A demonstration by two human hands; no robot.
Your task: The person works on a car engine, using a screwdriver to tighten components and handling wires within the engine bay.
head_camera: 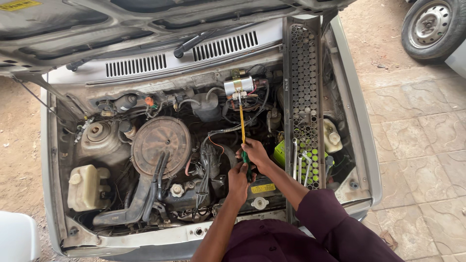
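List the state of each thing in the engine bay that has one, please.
Bonnet: raised.
Screwdriver: held in both hands, tip at the silver cylinder.
Left hand: closed on the handle.
Right hand: closed on the shaft.
Grille: detached, lying across the bay.
Spanners: resting on grille.

We're seeing a round rusty air cleaner cover [161,139] sitting centre-left in the engine bay. A whitish fluid reservoir [87,187] is sitting at lower left, near the front panel. The detached black grille [304,97] is lying lengthwise along the right side of the bay, with several wrenches [301,165] resting on its lower end. A second white reservoir [332,137] is showing just right of the grille. A wiper [199,41] is lying across the cowl at top centre. Another car's wheel [433,24] is sitting upper right.
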